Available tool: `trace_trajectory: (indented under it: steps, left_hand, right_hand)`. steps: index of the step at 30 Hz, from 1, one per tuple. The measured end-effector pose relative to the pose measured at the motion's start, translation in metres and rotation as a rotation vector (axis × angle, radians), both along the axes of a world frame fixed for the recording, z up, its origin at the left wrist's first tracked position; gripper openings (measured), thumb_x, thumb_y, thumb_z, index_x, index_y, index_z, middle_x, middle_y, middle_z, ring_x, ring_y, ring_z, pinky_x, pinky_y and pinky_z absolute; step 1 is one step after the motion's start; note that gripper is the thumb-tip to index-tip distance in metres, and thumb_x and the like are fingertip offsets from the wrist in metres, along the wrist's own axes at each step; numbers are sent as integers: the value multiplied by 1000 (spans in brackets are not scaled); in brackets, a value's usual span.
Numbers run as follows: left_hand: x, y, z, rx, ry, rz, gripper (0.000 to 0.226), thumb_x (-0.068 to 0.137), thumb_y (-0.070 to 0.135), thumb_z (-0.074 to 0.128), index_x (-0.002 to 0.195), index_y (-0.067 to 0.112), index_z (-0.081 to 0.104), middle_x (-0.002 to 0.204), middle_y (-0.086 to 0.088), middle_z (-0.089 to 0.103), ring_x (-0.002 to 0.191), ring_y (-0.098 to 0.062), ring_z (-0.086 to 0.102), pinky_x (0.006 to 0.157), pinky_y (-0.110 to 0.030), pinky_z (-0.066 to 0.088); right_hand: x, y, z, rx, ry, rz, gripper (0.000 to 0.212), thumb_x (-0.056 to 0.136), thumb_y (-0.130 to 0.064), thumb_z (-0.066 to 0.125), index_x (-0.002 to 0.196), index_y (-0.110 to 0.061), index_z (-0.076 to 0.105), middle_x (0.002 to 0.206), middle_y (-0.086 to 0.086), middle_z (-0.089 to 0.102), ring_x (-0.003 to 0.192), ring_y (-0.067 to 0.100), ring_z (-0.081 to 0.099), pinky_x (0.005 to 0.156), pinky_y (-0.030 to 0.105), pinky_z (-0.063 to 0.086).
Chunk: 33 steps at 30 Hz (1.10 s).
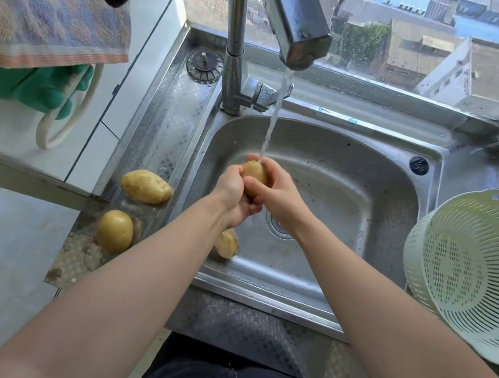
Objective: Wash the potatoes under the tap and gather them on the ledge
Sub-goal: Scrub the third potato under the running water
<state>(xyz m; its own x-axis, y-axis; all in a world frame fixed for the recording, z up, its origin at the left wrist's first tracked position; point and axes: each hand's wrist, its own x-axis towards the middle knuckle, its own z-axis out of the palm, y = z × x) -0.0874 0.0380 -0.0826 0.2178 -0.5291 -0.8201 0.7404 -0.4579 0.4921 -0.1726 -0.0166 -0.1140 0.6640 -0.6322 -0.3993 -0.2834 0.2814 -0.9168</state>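
Over the steel sink (340, 158) I hold a small yellow potato (254, 172) between both hands, right under the stream of water from the tap (292, 13). My left hand (234, 192) cups it from the left and below, my right hand (274, 190) wraps it from the right. Two potatoes lie on the patterned ledge (168, 114) left of the sink: a long potato (146, 186) and a rounder potato (115, 230) nearer to me. Another potato (227, 243) rests in the sink basin, partly hidden by my left forearm.
A pale green colander (473, 271) leans on the sink's right rim. A sink strainer plug (204, 65) lies on the ledge by the tap base. The drain (278, 225) sits below my hands. A towel (41, 2) and green gloves (33, 84) hang at the left.
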Motion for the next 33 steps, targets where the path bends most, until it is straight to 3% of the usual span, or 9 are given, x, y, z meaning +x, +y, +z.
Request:
trace_trajectory:
  steps: [4, 8, 12, 15, 21, 23, 26, 30, 33]
  left_hand:
    - [-7, -1, 4, -23, -13, -82, 42, 94, 26, 20, 78, 14, 57, 65, -7, 49, 50, -15, 35, 40, -17, 26]
    - [-10, 0, 2, -14, -36, -67, 42, 96, 36, 25, 76, 15, 56, 60, -7, 47, 43, -13, 34, 36, -16, 26]
    - [-1, 1, 1, -4, -122, -11, 49, 99, 48, 28, 77, 11, 53, 54, -6, 46, 34, -8, 32, 33, -14, 24]
    - [1, 1, 1, 52, -164, -8, 56, 101, 48, 20, 72, 12, 54, 39, 2, 39, 29, -6, 25, 33, -12, 19]
    - [-5, 3, 4, 107, -156, -71, 48, 99, 43, 23, 66, 17, 45, 35, 4, 30, 27, -7, 20, 33, -11, 16]
    - [-3, 2, 5, 110, -136, -30, 46, 99, 42, 26, 64, 17, 42, 34, 4, 28, 26, -7, 19, 33, -10, 16]
    - [1, 3, 7, 110, -151, -41, 41, 99, 39, 29, 68, 16, 43, 34, 4, 29, 27, -7, 18, 34, -10, 16]
    - [-11, 4, 5, 132, -179, -56, 48, 100, 44, 22, 64, 17, 39, 31, 5, 26, 25, -6, 18, 33, -10, 14]
    - [-8, 2, 4, 109, -91, -6, 46, 100, 39, 21, 62, 17, 35, 31, 5, 22, 25, -6, 14, 34, -9, 11]
  right_hand:
    - [9, 6, -1, -237, 152, -296, 19, 85, -32, 66, 91, -15, 71, 86, 3, 71, 86, 20, 66, 83, 43, 57]
    - [14, -2, 8, -212, 233, -366, 34, 97, -29, 52, 67, -24, 67, 65, -4, 63, 69, 15, 58, 69, 37, 51]
    - [-2, -3, 10, 45, -45, -136, 22, 101, -17, 46, 112, -16, 65, 95, 1, 65, 79, 11, 57, 78, 30, 50]
    - [-7, 6, 3, 217, -171, -33, 42, 94, -24, 57, 135, -16, 50, 108, 2, 62, 82, 9, 58, 82, 24, 50]
    - [13, 14, 16, 148, -44, -282, 13, 94, -30, 54, 93, -19, 60, 91, 5, 62, 81, 16, 56, 65, 25, 47]
    - [13, 15, 14, 190, -111, -229, 18, 99, -28, 47, 102, -19, 63, 105, 5, 65, 91, 17, 60, 69, 24, 52]
    - [4, 14, 10, 254, -195, -123, 24, 100, -23, 47, 119, -20, 61, 125, 2, 64, 114, 16, 60, 98, 30, 47]
    - [12, 10, 20, 140, -48, -360, 21, 96, -21, 55, 95, -4, 68, 97, 15, 71, 90, 22, 65, 79, 33, 54]
    - [5, 4, 16, 205, -119, -250, 21, 97, -23, 56, 102, -9, 70, 105, 9, 72, 99, 21, 64, 93, 38, 51]
